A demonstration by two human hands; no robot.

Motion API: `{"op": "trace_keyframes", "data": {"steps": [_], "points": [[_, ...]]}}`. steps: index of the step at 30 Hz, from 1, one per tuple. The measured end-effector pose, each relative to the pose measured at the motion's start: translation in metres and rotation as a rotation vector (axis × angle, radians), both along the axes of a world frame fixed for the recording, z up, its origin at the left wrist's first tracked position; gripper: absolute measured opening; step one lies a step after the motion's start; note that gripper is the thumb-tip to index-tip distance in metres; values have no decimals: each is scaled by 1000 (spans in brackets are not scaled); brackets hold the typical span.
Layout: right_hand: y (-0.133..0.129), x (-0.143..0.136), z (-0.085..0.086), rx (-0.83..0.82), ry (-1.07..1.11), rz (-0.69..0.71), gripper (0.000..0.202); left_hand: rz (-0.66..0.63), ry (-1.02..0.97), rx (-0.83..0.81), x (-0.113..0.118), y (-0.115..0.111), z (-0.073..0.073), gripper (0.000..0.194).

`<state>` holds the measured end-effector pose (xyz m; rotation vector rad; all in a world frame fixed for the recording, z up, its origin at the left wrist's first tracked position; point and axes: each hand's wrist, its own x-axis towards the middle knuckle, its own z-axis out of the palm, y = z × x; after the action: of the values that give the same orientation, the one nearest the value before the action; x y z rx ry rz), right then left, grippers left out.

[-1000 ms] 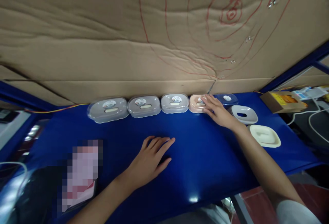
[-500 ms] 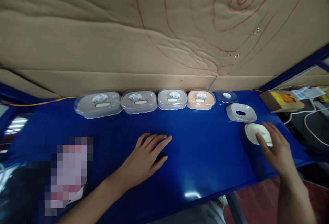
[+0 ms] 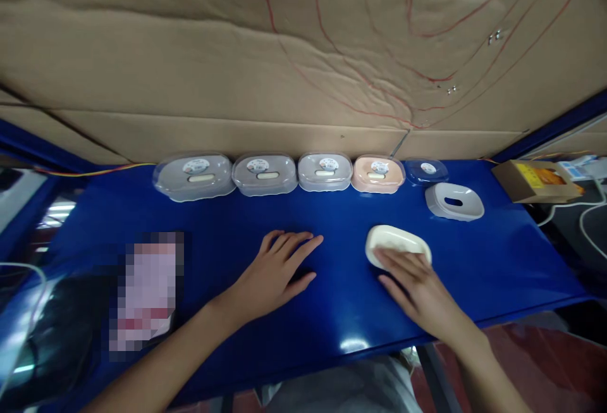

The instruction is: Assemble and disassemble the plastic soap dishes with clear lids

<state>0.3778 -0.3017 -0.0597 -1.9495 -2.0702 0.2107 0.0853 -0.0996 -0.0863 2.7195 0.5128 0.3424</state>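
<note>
Moved since the earlier frame: the cream dish [image 3: 397, 236] has gone from beyond the right of the peach container [image 3: 377, 179] to the stretch of worktop [image 3: 336, 299] in front of it; the right hand [image 3: 424, 289] has come with it.
Right hand: fingers together over the dish's inside and near side, thumb apart from them; the near rim is covered, so whether they clamp it I cannot tell. Reaching over that side probably steadies the dish.
Left hand: palm down to the left front of the peach container, fingers a little apart, holding nothing; likely just resting.
Cream dish: open side up, shallow; nothing seen in it but the fingers, part of its inside being hidden.
Peach container: clear lid on, round label on top, pale oval piece in the middle.
Grey containers: three [image 3: 325, 179] [image 3: 265, 184] [image 3: 192, 188] in line to the left of the peach one, each lidded and labelled alike, probably lined up along the cardboard [image 3: 190, 84] to leave the front free.
Clear lid [image 3: 427, 176]: just right of the peach container, lying flat.
White slotted piece [image 3: 469, 204]: farther right and nearer the person, oval slot showing.
Cardboard box [image 3: 519, 188]: well to the right, something yellow and orange at its opening.
</note>
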Motion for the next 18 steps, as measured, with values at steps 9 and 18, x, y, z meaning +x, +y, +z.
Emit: {"op": "trace_keyframes", "data": {"steps": [9, 18], "points": [[79, -53, 4, 71, 69, 619, 44, -102, 5, 12, -1, -2, -2, 54], [68, 183, 18, 691, -46, -647, 42, -78, 21, 12, -2, -3, -1, 64]]}}
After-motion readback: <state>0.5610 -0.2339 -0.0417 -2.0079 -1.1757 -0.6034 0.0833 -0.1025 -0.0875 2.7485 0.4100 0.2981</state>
